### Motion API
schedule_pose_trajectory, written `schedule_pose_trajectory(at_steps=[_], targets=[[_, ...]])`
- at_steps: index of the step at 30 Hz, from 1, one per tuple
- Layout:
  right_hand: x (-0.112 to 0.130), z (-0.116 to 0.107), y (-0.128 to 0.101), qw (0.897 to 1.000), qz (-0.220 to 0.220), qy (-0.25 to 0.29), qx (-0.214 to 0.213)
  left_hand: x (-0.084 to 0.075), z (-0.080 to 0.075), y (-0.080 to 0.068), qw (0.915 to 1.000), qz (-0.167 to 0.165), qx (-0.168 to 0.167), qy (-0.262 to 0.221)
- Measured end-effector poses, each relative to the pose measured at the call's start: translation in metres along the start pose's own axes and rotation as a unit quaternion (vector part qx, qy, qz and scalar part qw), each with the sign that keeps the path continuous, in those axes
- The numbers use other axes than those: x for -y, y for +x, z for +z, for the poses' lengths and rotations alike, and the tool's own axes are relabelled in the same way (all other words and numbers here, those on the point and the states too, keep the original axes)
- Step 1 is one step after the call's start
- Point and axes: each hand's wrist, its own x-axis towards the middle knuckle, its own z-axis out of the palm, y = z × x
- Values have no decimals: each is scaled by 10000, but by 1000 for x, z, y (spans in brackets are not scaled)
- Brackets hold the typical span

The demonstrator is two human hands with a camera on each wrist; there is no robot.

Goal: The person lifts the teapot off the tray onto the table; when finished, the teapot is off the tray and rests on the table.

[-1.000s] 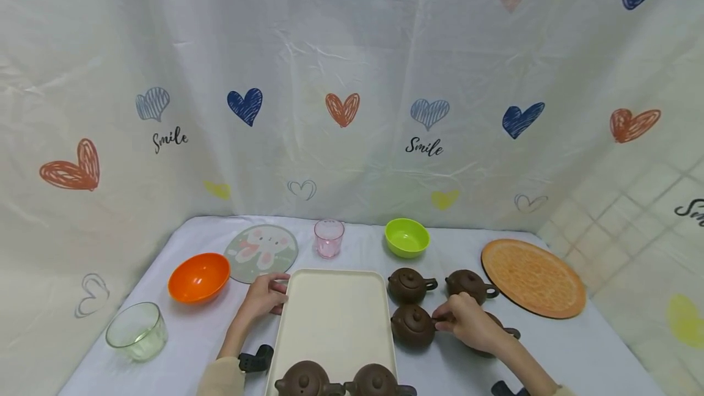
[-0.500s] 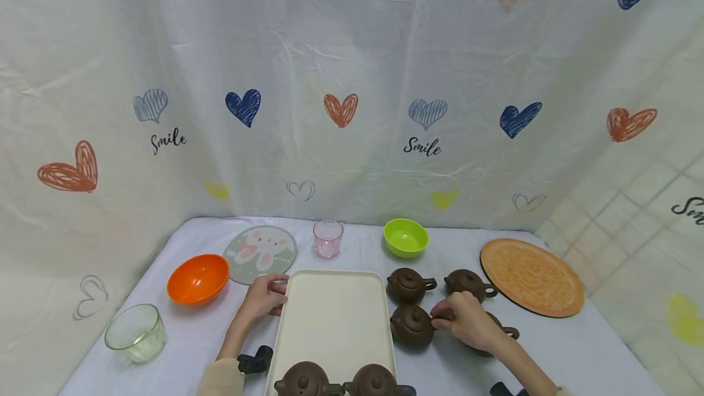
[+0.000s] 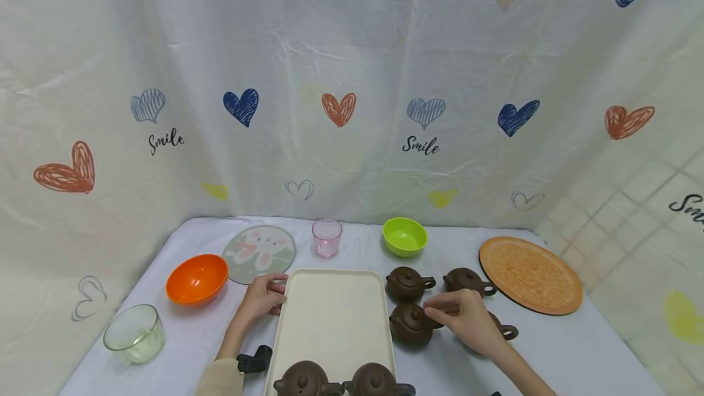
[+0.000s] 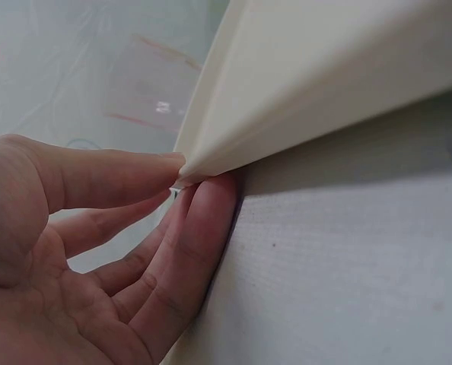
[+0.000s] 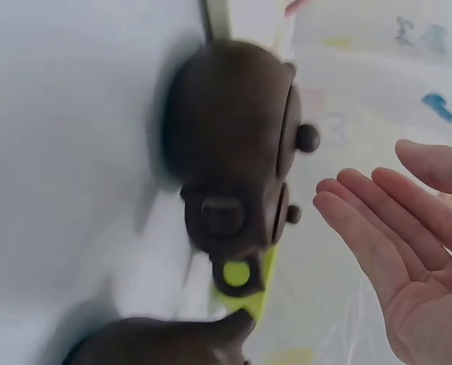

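The teapot (image 3: 411, 325) nearest my right hand (image 3: 464, 321) stands on the white table (image 3: 555, 347) just right of the cream tray (image 3: 332, 316), close to the tray's right edge and about halfway along it. My right hand hovers over and just right of that teapot; in the right wrist view its fingers (image 5: 378, 228) are straight and spread, holding nothing, with a gap between the palm and the pot's lid knob.

My left hand (image 3: 265, 296) rests at the tray's far left corner. In the left wrist view the fingers (image 4: 203, 228) lie along and under the tray's rim, with the thumb above it touching the corner. They look nearly straight, so I read it as pressing the rim rather than gripping it.

Three more teapots stand right of the tray: one (image 3: 406, 284) beyond the first, another (image 3: 466, 280) farther right, and one (image 3: 502, 329) mostly hidden behind my right hand. Two teapots (image 3: 305, 379) (image 3: 375, 380) sit on the tray's near end.

Beyond the tray's far edge are a pink cup (image 3: 327, 238) and a green bowl (image 3: 405, 236). Left of the tray lie a round bunny mat (image 3: 259, 252), an orange bowl (image 3: 197, 278) and a glass bowl (image 3: 134, 333). An orange round mat (image 3: 530, 275) lies well to the tray's right.
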Motion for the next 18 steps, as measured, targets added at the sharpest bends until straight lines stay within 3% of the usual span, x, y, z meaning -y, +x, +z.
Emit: schedule_pose_trajectory(at_steps=[11, 18], targets=[[18, 24, -21, 9932, -31, 773, 875, 1, 1, 2, 10000, 40, 12, -29], [22, 45, -36, 9804, 366, 1184, 1534, 1, 0, 1, 10000, 49, -28, -35]])
